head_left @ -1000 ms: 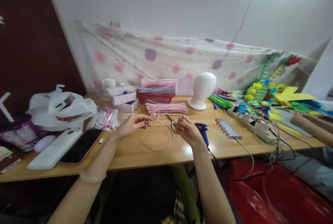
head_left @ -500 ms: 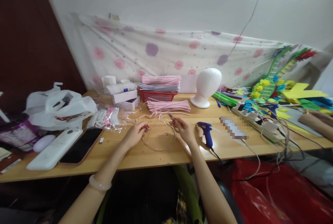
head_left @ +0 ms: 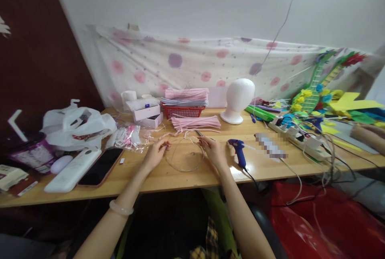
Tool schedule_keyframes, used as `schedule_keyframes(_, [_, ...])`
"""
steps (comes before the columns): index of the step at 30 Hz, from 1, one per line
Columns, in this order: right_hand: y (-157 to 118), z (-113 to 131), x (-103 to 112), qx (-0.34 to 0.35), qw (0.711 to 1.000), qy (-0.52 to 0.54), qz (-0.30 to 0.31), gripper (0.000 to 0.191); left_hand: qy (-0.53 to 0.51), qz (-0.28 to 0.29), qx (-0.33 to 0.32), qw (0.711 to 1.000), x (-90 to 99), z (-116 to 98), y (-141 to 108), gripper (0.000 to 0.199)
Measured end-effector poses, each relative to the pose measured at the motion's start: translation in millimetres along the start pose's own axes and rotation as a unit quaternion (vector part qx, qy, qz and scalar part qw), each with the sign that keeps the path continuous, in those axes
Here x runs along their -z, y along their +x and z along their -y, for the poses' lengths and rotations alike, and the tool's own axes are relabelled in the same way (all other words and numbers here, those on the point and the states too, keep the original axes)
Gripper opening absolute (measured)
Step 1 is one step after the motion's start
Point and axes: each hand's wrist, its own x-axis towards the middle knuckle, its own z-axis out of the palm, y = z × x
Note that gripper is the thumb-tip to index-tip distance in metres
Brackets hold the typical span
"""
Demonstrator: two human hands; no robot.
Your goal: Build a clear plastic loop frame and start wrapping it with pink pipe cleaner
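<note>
My left hand (head_left: 156, 154) is closed in a pinch at the left side of a thin, clear-looking wire hoop (head_left: 184, 171). The hoop hangs or rests just over the wooden table. At its right side my right hand (head_left: 212, 150) pinches the hoop between thumb and fingers. A slim dark metal tool (head_left: 199, 133), its kind unclear, pokes out just behind the right fingers. Beyond the hands lies a bundle of pink fuzzy stems (head_left: 197, 122), with a few loose pink pieces near the hoop. A blue glue gun (head_left: 239, 152) lies right of my right hand.
Behind stand a red basket (head_left: 184, 111) of stems and a white foam head (head_left: 240, 100). Left are a phone (head_left: 101, 167), a white plastic bag (head_left: 78, 124) and a purple cup (head_left: 31, 152). Right are a power strip (head_left: 315, 151), cables, and another person's arm (head_left: 368, 136).
The view has turned slightly left, so more of the cup shows. My hands still pinch the hoop in nearly the same place, and the right fingers have shifted a little.
</note>
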Motion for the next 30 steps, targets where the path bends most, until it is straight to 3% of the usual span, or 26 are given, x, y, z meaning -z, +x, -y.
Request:
schedule_keyframes(8, [-3.7,-5.5,0.0,0.001,1.000,-0.001,-0.023,0.029,-0.046,-0.001,0.034,0.998,-6.6,-2.5,2.0,0.020])
schedule_keyframes(22, [-11.0,-22.7,-5.5,0.010,0.996,0.016,-0.090,0.031,0.008,-0.019,-0.033,0.999,-22.8,-6.4,2.1,0.015])
schedule_keyframes(30, [-12.0,-21.2,-5.6,0.005,0.995,0.026,-0.099,0.028,0.018,-0.030,-0.014,0.999,-25.7,-4.0,-0.9,0.023])
